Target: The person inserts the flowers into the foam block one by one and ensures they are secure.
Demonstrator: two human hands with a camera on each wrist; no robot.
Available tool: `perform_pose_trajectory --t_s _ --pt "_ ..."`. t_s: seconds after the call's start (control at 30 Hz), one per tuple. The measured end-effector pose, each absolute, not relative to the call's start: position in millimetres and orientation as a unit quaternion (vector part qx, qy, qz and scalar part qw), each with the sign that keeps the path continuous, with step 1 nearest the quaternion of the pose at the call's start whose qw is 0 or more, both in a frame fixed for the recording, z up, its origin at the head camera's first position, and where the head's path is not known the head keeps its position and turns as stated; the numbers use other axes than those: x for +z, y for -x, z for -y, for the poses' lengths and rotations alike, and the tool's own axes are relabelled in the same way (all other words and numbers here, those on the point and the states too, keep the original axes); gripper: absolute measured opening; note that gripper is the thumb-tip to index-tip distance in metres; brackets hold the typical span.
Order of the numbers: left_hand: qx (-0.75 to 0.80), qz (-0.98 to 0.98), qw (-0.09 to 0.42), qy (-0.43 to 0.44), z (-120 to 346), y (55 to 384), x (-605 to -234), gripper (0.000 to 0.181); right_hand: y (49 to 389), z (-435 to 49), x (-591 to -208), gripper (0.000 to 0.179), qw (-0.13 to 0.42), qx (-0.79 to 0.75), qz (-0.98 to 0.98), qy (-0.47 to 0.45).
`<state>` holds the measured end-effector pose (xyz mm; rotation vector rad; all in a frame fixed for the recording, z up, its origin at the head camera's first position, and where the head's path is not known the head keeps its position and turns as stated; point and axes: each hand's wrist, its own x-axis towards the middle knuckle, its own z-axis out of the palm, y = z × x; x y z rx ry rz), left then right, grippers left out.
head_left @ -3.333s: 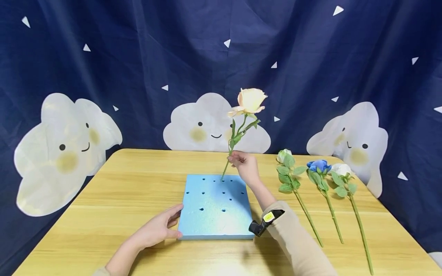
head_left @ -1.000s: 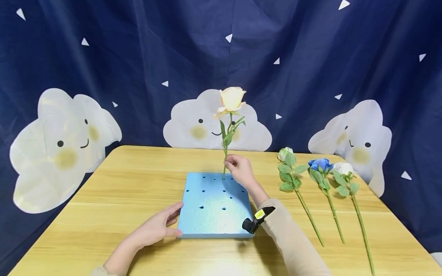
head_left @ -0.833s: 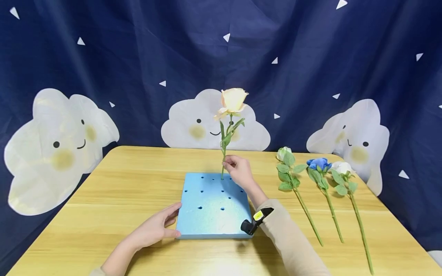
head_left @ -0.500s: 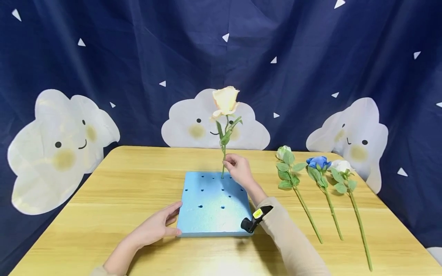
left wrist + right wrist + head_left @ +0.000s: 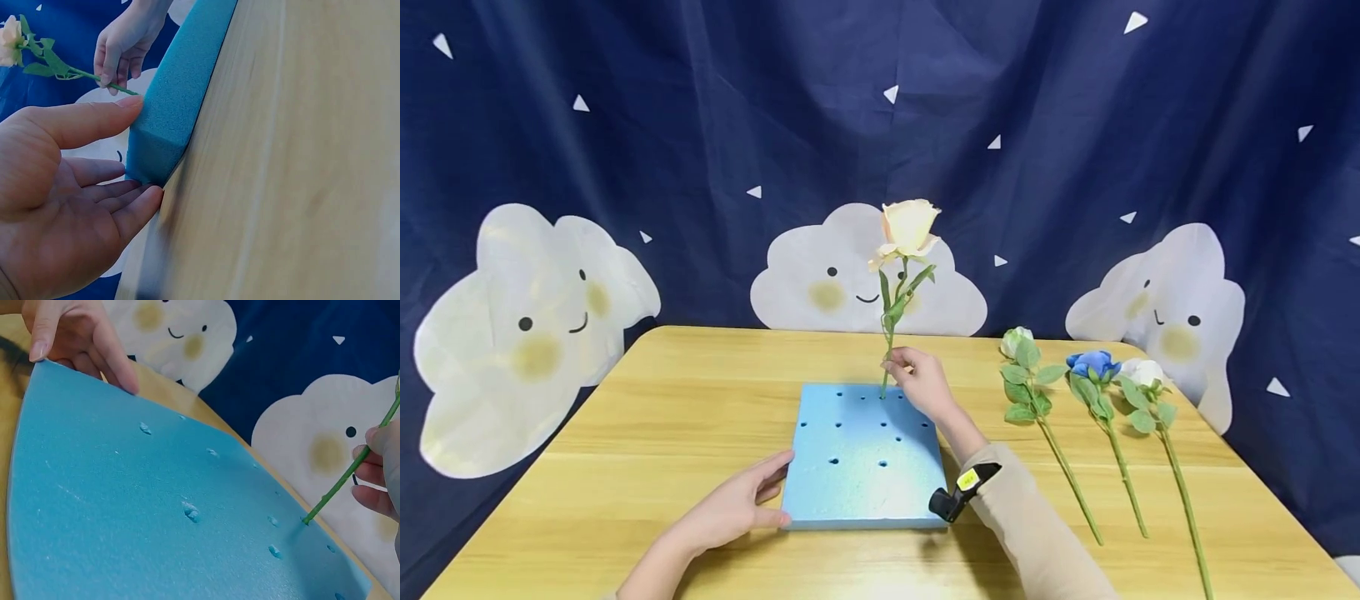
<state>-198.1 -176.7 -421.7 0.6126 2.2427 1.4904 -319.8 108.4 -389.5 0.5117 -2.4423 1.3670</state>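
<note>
My right hand (image 5: 921, 385) pinches the green stem of a cream-peach rose (image 5: 908, 229) between thumb and fingers. The rose stands nearly upright, leaning slightly right. Its stem's lower end meets a hole near the back edge of a blue foam board (image 5: 857, 492), and the right wrist view shows it at that hole; how deep it sits cannot be told. At the board's left side rests my left hand (image 5: 730, 510), its thumb on the near corner and its other fingers extended along the edge, as the left wrist view (image 5: 81, 181) shows.
On the table's right lie a greenish-white flower (image 5: 1017, 340), a blue flower (image 5: 1093, 364) and a white flower (image 5: 1142, 372), stems toward me. Several holes dot the board. A dark blue curtain (image 5: 820, 100) with smiling clouds hangs behind the wooden table (image 5: 625, 450).
Since the earliest frame, the rose has swung left from a rightward tilt to nearly upright. My right hand has shifted left and lower with it. The left hand stays at the board's edge.
</note>
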Motion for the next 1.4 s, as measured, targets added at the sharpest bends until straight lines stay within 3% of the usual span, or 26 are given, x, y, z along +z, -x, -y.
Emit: perform_pose_trajectory --t_s 0.5,0.93,1.4 --pt "0.528 -0.799 0.188 -0.216 175 199 -423 0.089 320 -110 -395 0.008 0.204 0.456 0.845 -0.190" --pt "0.524 -0.802 0.184 -0.221 179 201 -423 0.090 319 -99 -401 0.006 0.290 0.410 0.844 -0.188" --pt "0.527 -0.798 0.188 -0.225 178 200 -421 0.089 322 -103 -400 0.006 0.276 0.427 0.839 -0.193"
